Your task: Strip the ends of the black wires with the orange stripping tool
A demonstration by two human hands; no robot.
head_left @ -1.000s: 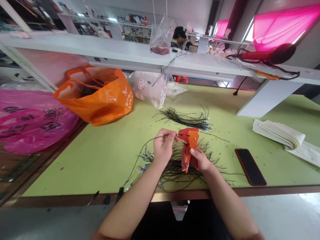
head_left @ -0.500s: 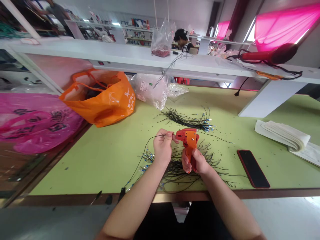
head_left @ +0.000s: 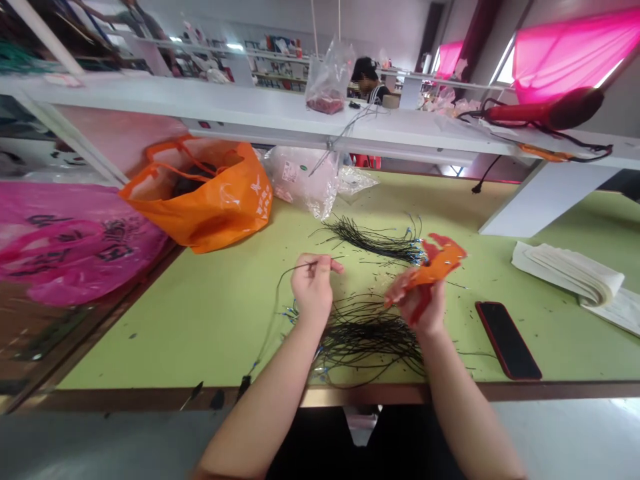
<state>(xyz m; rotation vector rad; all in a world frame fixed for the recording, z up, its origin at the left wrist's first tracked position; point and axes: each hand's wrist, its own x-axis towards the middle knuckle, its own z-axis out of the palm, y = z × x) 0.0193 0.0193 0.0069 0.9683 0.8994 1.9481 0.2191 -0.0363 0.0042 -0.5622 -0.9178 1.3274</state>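
Between thumb and fingers, my left hand [head_left: 313, 287] pinches a thin black wire [head_left: 278, 293]; its short end sticks out to the right and its long part hangs down to the table's front edge. My right hand [head_left: 420, 303] is wrapped around the handles of an orange and red wire stripper [head_left: 439, 261], tilted with its head up and to the right, apart from the wire. Beneath and between my hands lies a bundle of black wires [head_left: 373, 340], some with blue ends. A second black wire bundle [head_left: 370, 240] lies farther back, blue tips to the right.
On the right are a phone [head_left: 509, 340] and folded white cloth or paper [head_left: 567, 267]. An orange bag [head_left: 215, 207], a pink plastic bag [head_left: 80, 247] and a clear bag [head_left: 303, 177] stand left and back. A white shelf [head_left: 225, 110] spans the table; a person [head_left: 367, 80] sits beyond.
The wire stripper has come off the wire and moved right and up with my right hand, turning over. My left hand has shifted slightly left, still holding the wire.
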